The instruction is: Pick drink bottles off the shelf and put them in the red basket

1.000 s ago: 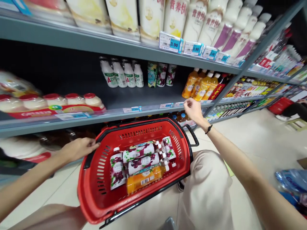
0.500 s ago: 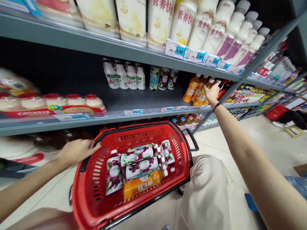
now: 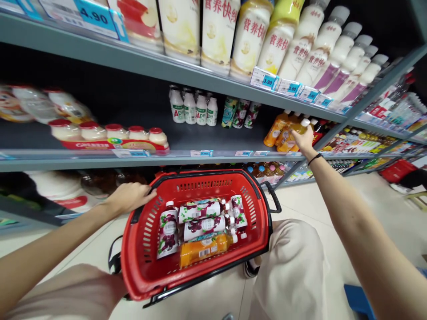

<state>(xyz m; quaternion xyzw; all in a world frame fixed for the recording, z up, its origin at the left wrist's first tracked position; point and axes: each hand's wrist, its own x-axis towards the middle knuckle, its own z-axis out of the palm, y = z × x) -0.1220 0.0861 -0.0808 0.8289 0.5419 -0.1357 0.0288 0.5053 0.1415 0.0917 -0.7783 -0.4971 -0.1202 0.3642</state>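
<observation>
My left hand [image 3: 135, 197] is closed over the left rim of a red shopping basket [image 3: 136, 275]. Inside the basket lie several bottles with grape-pattern labels [image 3: 204, 227] and an orange juice bottle [image 3: 207, 249] on its side. On the middle shelf, at the right, my right hand [image 3: 303, 137] grips an orange drink bottle [image 3: 302, 126] with a white cap; the fingers partly cover it. More orange bottles [image 3: 276, 129] stand just left of that hand, upright on the shelf.
White milk-drink bottles [image 3: 251, 38] fill the upper shelf above price tags. A pack of red-capped bottles [image 3: 115, 135], small white bottles [image 3: 189, 108] and grape-label bottles [image 3: 240, 113] share the middle shelf. The basket's black handle [image 3: 273, 198] sticks out right, near my knee.
The view has shifted left, so shelf and basket appear further right. My right hand stays at the orange bottles, and one white cap now shows more clearly beside it. My left hand remains on the rim.
</observation>
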